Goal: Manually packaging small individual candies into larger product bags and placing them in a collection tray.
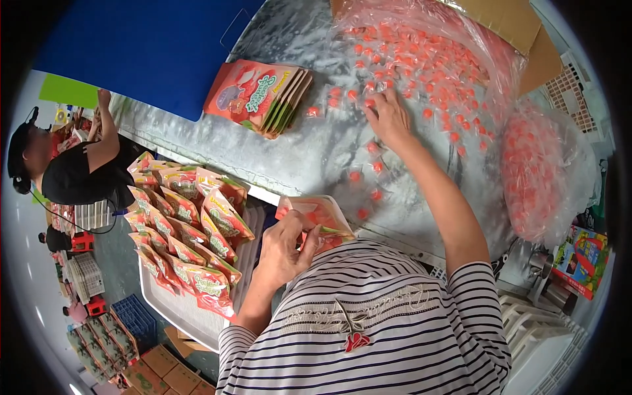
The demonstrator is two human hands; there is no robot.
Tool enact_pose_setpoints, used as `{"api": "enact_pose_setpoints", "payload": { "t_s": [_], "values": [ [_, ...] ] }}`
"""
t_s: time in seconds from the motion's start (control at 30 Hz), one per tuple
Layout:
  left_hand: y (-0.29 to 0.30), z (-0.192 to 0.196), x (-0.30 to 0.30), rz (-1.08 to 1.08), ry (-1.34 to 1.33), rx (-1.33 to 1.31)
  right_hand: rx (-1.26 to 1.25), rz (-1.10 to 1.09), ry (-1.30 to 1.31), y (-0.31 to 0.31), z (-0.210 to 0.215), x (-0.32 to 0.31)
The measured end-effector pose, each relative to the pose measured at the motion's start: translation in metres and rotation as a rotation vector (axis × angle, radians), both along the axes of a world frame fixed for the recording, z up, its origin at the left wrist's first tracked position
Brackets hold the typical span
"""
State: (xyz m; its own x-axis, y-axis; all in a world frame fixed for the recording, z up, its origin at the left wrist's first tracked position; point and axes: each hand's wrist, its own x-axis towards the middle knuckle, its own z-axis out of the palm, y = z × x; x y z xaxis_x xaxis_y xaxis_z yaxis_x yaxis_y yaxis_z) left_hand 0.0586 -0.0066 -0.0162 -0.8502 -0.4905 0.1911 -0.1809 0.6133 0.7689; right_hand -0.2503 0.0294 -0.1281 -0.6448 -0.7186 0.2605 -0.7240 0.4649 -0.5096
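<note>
At the near table edge, my left hand (284, 245) is closed on a red printed pouch (331, 232), its thumb and fingers gripping the side. Red shows inside a pale-rimmed opening there, partly hidden by the hand. My right hand (393, 120) reaches out over the table, fingers bent and drawn together at several small red candies (428, 113) in clear wrappers. One wrapped candy shows at its fingertips. A loose line of the same candies runs from there toward the pouch. Left of this hand lies a stack of flat pouches (253, 95).
Filled pouches (187, 227) stand in rows in a white tray (172, 304) at my left. Behind the candies is a cardboard box (503, 23) with a pink plastic liner. A clear bag of candies (536, 174) sits at right. A blue board (141, 49) covers the far left; a co-worker (82, 161) is beyond.
</note>
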Motion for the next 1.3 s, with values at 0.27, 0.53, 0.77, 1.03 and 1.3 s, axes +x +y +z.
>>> {"api": "enact_pose_setpoints", "payload": {
  "t_s": [0.27,0.53,0.77,1.03,1.3],
  "values": [
    [-0.006,-0.002,-0.004,-0.025,0.033,-0.028,0.078,0.229,-0.187,0.049,0.009,-0.001],
    [-0.007,-0.004,-0.007,-0.032,0.037,-0.038,0.165,0.526,-0.111,0.071,0.027,0.058],
    [-0.003,-0.004,-0.006,-0.016,0.009,-0.005,0.161,0.669,-0.02,0.083,0.015,0.093],
    [-0.002,0.003,-0.011,-0.054,0.002,-0.052,-0.088,0.609,0.08,0.093,-0.01,0.109],
    [-0.002,0.011,-0.021,-0.136,-0.02,-0.121,-0.146,0.283,0.266,0.114,0.004,0.058]
  ]
}}
